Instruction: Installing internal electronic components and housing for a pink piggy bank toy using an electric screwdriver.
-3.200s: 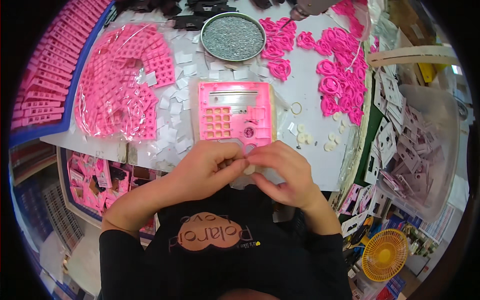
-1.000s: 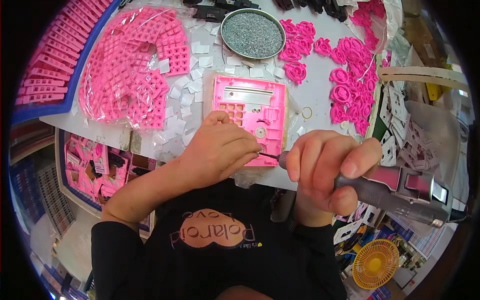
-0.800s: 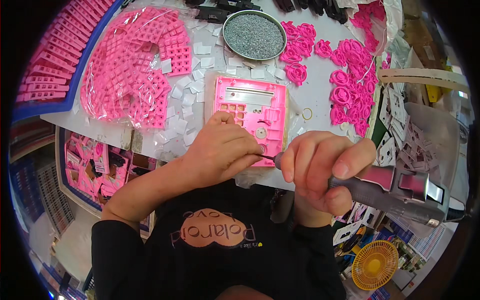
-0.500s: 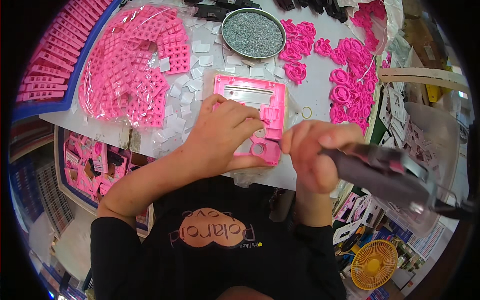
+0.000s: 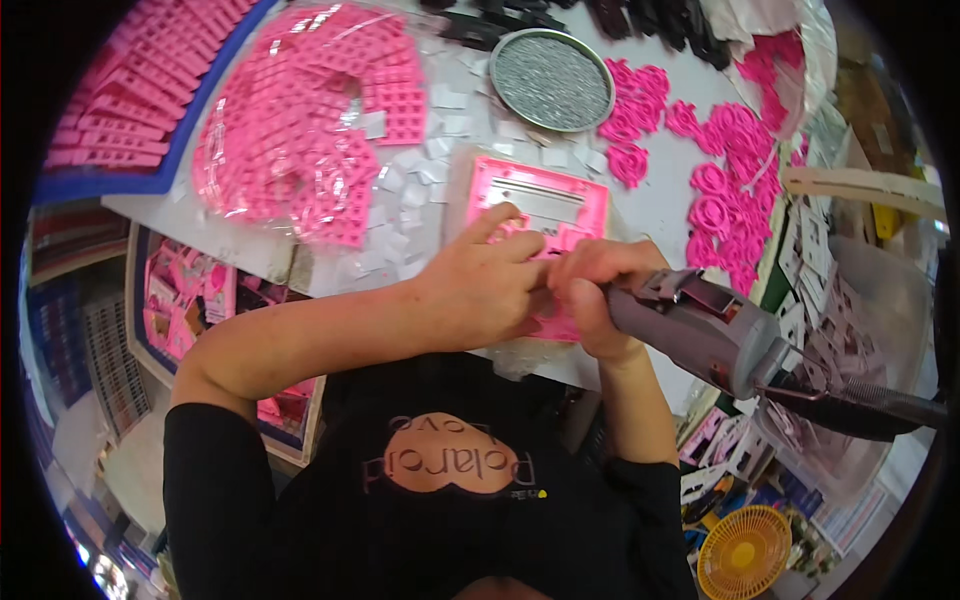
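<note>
A pink plastic casing (image 5: 545, 174) with a metal strip inside lies on the table in front of me. My left hand (image 5: 485, 285) rests over its left part, fingers bent and gripping it; the thumb is hidden. My right hand (image 5: 608, 280) is wrapped round the front end of a grey electric screwdriver (image 5: 695, 335), held slanted with its tip toward the casing's right side. The fingers of both hands meet there and cover the tip, so I cannot see what it touches. A cable with a spring runs from the tool's rear to the right.
A round dish of small screws (image 5: 552, 80) stands beyond the casing. Bagged pink keypad-like parts (image 5: 300, 130) and white paper squares (image 5: 415, 185) lie left, pink ring parts (image 5: 712, 212) right. A blue crate (image 5: 185, 140) stands far left, a yellow basket (image 5: 745, 552) low right.
My right hand has brought the screwdriver leftward to the casing, against my left hand. My left fingers have drawn toward the tool's tip. The whole view has shifted slightly.
</note>
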`<move>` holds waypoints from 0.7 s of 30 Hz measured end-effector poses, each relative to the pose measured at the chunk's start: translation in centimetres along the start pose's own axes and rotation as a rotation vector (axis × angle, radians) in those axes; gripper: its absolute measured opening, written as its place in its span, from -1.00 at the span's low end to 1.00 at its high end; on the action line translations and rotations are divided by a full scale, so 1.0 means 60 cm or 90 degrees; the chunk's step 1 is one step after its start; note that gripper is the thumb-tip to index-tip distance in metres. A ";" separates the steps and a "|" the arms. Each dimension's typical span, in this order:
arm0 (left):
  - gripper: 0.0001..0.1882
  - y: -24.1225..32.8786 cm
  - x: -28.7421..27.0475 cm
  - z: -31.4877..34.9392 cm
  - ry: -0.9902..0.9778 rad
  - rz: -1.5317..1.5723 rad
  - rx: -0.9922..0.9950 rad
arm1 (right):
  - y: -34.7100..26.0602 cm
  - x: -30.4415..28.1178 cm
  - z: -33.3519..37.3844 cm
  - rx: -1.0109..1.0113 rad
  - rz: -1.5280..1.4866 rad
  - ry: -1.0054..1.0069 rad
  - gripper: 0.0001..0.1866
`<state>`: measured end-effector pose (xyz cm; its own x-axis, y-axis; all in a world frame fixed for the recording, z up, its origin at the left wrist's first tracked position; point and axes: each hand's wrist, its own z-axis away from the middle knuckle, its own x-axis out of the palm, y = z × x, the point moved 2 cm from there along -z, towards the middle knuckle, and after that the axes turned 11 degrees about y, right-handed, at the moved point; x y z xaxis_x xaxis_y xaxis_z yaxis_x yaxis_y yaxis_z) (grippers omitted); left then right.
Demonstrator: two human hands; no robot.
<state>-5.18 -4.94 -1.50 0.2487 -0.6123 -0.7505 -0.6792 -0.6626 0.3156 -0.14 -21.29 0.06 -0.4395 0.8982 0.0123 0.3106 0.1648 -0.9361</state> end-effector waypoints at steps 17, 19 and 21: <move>-0.69 -0.226 -0.133 0.003 -0.063 -0.302 -0.281 | -0.097 -0.068 -0.072 -0.020 -0.151 0.092 -0.51; -0.70 -0.190 -0.148 0.000 0.017 -0.234 -0.197 | -0.108 -0.067 -0.068 -0.035 -0.016 0.202 -0.43; -0.72 -0.153 -0.158 -0.004 0.104 -0.145 -0.110 | -0.121 -0.056 -0.064 -0.148 0.142 0.347 -0.33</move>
<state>-1.14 6.86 2.86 0.4975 -0.4914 -0.7148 -0.4691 -0.8456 0.2548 2.32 -23.91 8.16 0.1299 0.9897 0.0597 0.5465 -0.0212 -0.8372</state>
